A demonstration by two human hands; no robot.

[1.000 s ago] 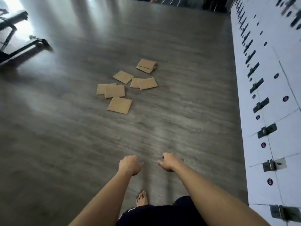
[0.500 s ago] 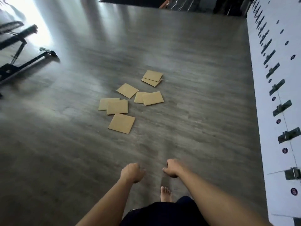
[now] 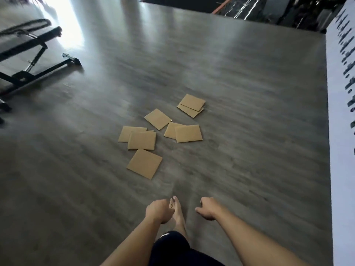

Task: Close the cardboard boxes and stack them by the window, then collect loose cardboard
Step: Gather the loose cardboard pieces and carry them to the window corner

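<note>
Several flat brown cardboard pieces lie scattered on the grey wood floor ahead of me. The nearest piece (image 3: 144, 163) lies alone. Behind it are an overlapping pair (image 3: 141, 140) at the left, a single piece (image 3: 157, 119), another overlapping pair (image 3: 188, 133) and a small stack (image 3: 192, 105) farthest back. My left hand (image 3: 158, 210) and my right hand (image 3: 207, 210) hang low in front of me with loosely curled fingers, holding nothing, well short of the cardboard. No cardboard boxes are in view.
A black metal frame (image 3: 36, 68) stands on the floor at the far left beside bright window glare. A white wall of lockers (image 3: 342, 112) with dark latches runs along the right edge. My bare foot (image 3: 177, 210) steps forward between my hands.
I have walked toward the cardboard pieces, which now sit lower and larger in view. My foot has swung forward between my hands. Both hands stay loosely curled and hold nothing.
</note>
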